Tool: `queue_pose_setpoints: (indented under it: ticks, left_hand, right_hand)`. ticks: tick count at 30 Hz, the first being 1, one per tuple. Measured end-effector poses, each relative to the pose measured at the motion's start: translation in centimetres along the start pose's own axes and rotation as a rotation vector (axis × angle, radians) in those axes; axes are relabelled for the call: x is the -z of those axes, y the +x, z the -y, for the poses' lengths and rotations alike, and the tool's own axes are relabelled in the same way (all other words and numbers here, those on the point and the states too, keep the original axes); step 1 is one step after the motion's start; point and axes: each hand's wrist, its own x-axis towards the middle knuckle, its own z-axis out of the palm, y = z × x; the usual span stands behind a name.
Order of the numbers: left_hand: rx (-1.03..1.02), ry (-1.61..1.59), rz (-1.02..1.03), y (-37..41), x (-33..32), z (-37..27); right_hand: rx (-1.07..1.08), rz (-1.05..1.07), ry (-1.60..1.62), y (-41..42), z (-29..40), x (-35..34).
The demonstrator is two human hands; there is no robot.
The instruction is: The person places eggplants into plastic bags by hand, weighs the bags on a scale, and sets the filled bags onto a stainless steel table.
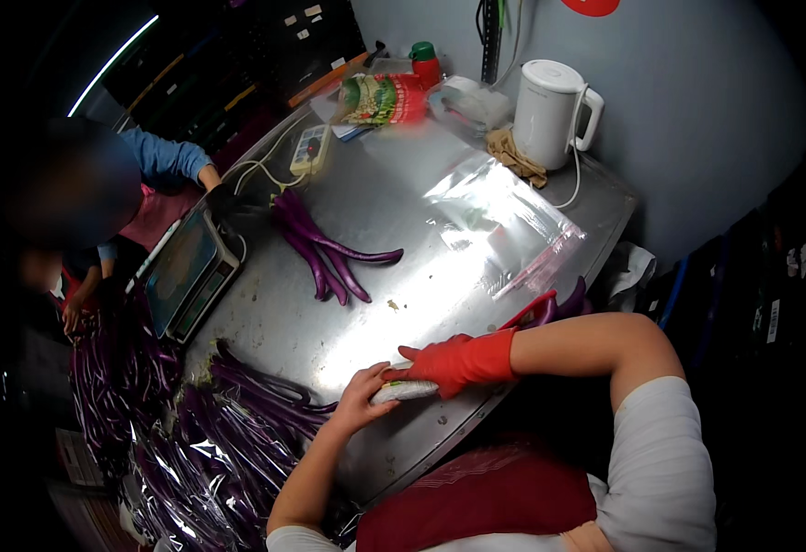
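A whitish roll-like object (pixel 406 392), perhaps a roll of tape or labels, is between my hands near the metal table's front edge. My bare left hand (pixel 360 401) grips its left end. My right hand (pixel 450 366), in a red rubber glove, lies against its other side with fingers over the top; the glove hides part of it. Beyond my hands, a bunch of long purple eggplants (pixel 323 248) rests on the metal table (pixel 286 314). More eggplants (pixel 265 379) lie left of my left hand, and wrapped ones (pixel 203 469) are heaped in shiny clear plastic.
Clear plastic bags (pixel 506 221) lie at the right, before a white electric kettle (pixel 548 114). A scale (pixel 192 276) stands at the left edge. A co-worker's dark-gloved hand (pixel 237 207) is near a power strip (pixel 310 148). Eggplants (pixel 572 303) sit beyond my right forearm.
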Motion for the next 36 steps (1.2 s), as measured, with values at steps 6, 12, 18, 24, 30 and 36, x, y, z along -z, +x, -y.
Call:
queue_pose_setpoints:
  ticks: [6, 12, 18, 24, 30, 36]
  left_hand:
    - [0.186, -0.505, 0.27, 4.3, -2.4, -5.8]
    - [0.082, -0.498, 0.534, 15.4, -7.3, -4.4]
    - [-0.122, 0.629, 0.27, 21.8, -10.5, -2.2]
    - [-0.06, 0.514, 0.549, 11.5, -5.0, -1.5]
    - [0.227, 0.332, 0.506, 15.2, -2.6, -2.5]
    - [0.011, 0.72, 0.352, 16.2, -9.0, -6.6]
  right_hand:
    - [-0.017, 0.025, 0.378, -7.1, -2.2, -4.1]
    - [-0.209, 0.054, 0.802, -12.9, -5.4, -9.2]
    - [-0.05, -0.172, 0.925, -15.3, -6.2, -10.5]
    - [0.049, -0.218, 0.716, -14.7, -8.3, -9.0]
    - [0.003, 0.125, 0.632, -9.9, -9.5, -6.4]
    - [0.068, 0.226, 0.6, -7.9, -10.5, -7.4]
